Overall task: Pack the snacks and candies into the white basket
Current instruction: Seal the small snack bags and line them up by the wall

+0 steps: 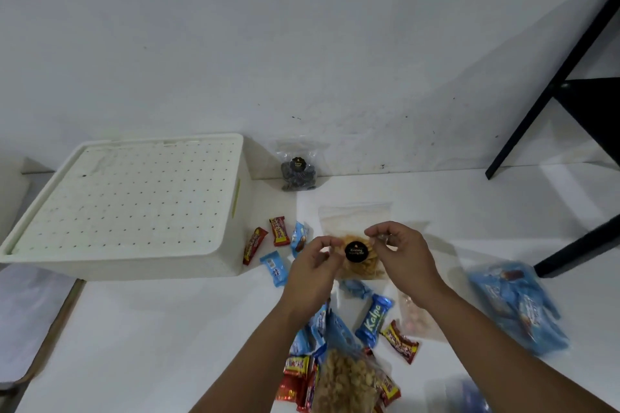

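Observation:
The white basket (134, 211) lies upside down at the left, its perforated bottom facing up. In the middle I hold a clear bag of yellow chips (357, 238) with a round black label, my left hand (313, 265) pinching its left side and my right hand (399, 251) its right side. Red candy bars (279, 231) and blue wafer packs (274, 267) lie between the basket and the bag. Below my hands sit a blue Kalpa bar (374, 320), more red and blue packs, and a bag of pale puffs (345, 382).
A clear bag of dark round pieces (298, 171) leans against the wall behind. A big blue multipack (516, 305) lies at the right, with a bag of pinkish candies (416, 315) beside my right forearm. Black furniture legs (570, 70) stand at the far right.

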